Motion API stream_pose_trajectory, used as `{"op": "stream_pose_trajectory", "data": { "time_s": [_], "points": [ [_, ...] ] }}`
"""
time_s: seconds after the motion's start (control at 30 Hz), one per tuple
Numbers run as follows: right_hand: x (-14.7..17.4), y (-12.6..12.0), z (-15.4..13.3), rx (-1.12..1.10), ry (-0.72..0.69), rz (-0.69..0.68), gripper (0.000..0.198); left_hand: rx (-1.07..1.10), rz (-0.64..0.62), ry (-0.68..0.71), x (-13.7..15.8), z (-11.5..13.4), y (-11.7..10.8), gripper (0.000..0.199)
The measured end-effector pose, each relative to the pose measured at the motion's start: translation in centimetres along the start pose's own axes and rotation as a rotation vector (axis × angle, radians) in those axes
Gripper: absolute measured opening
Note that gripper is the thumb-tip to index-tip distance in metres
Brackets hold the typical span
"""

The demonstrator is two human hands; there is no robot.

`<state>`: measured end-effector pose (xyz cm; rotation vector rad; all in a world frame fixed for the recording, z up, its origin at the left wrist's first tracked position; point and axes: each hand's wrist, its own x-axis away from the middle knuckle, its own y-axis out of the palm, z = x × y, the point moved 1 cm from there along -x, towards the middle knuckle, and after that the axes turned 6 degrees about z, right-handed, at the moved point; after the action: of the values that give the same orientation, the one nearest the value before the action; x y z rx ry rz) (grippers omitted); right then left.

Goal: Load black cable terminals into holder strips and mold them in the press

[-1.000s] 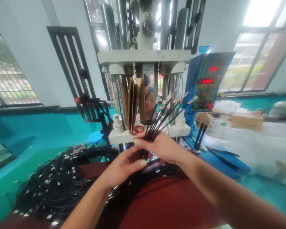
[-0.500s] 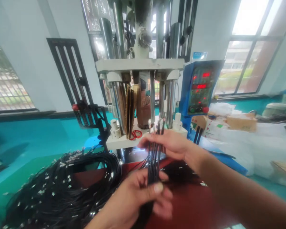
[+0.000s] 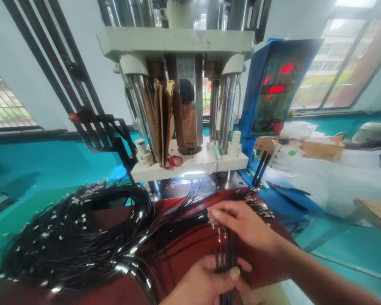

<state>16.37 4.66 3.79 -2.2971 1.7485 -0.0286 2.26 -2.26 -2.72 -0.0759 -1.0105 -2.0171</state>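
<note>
My left hand point(image 3: 211, 279) is closed round a bundle of thin black cables point(image 3: 226, 254), which stands roughly upright over the dark red tabletop point(image 3: 190, 250). Just above, my right hand point(image 3: 241, 218) pinches at the bundle's top with thumb and forefinger. Small metallic cable ends point(image 3: 212, 221) show at those fingertips, and coppery tips stand just below them. How many cables the right fingers grip is hidden. To the left lies a big coiled heap of black cables point(image 3: 73, 237) with shiny ends. More cables point(image 3: 258, 203) lie behind my right hand, their tips pointing right.
A white press point(image 3: 178, 42) with steel columns stands ahead. Red-handled scissors point(image 3: 173, 162) and folded cardboard point(image 3: 161, 123) rest on its lower plate. At its right is a blue control box point(image 3: 279, 89) with red displays. White bags point(image 3: 320, 182) and cartons are piled farther right.
The view has tilted down and moved nearer the press. Both hands now appear lower and farther right. My right hand has gone from around the upper cables to a pinch at their ends.
</note>
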Motion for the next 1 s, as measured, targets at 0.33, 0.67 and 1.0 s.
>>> {"op": "stream_pose_trajectory", "data": {
  "time_s": [0.33, 0.67, 1.0],
  "points": [
    [-5.7, -0.7, 2.9, 0.786, -0.395, -0.158, 0.023, 0.16, 0.25, 0.071, -0.4, 0.4, 0.8, 0.028],
    [-9.2, -2.0, 2.7, 1.068, -0.385, -0.334, 0.018, 0.039, 0.475, 0.128, 2.4, 0.6, 1.3, 0.021],
    [3.2, -5.4, 3.2, 0.263, 0.112, -0.059, 0.027, -0.056, 0.475, 0.138, 1.9, 0.7, 1.5, 0.023]
  ]
}}
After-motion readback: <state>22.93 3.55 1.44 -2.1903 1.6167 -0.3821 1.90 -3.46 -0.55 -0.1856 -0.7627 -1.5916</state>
